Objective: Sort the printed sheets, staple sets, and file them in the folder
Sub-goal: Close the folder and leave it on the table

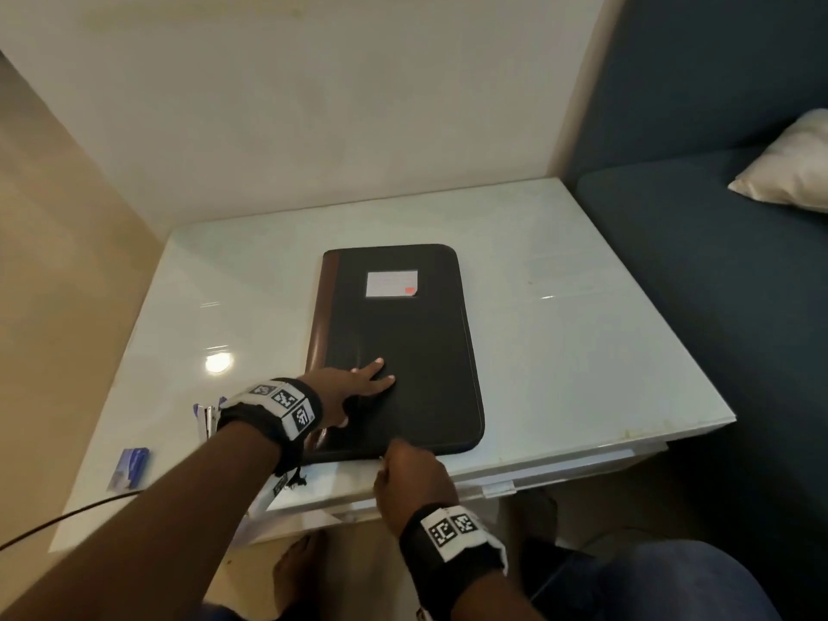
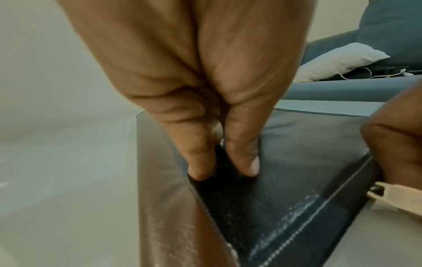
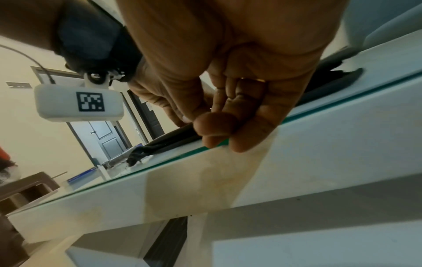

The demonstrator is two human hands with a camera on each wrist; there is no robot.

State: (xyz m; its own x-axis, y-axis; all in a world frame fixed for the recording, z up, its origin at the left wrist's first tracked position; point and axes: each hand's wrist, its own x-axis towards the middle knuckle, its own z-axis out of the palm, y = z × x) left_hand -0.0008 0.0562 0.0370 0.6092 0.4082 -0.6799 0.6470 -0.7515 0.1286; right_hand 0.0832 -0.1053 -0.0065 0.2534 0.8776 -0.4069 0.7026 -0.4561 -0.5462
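A closed black folder (image 1: 403, 333) with a brown spine and a white label lies in the middle of the white glass table (image 1: 560, 333). My left hand (image 1: 358, 383) presses flat on the cover near its front left corner, fingers (image 2: 246, 162) straight on the leather (image 2: 297, 162). At the folder's near edge (image 3: 169, 140) my right hand (image 1: 403, 468) is curled, thumb and fingers (image 3: 217, 130) pinching at the rim, where a beige zipper tab (image 2: 392, 196) shows below it. No printed sheets are in view.
A stapler (image 1: 207, 419) lies at the table's left, half hidden behind my left wrist. A small blue box (image 1: 130, 468) sits near the front left edge, beside a black cable (image 1: 67, 515). A dark sofa with a white pillow (image 1: 788, 168) stands to the right.
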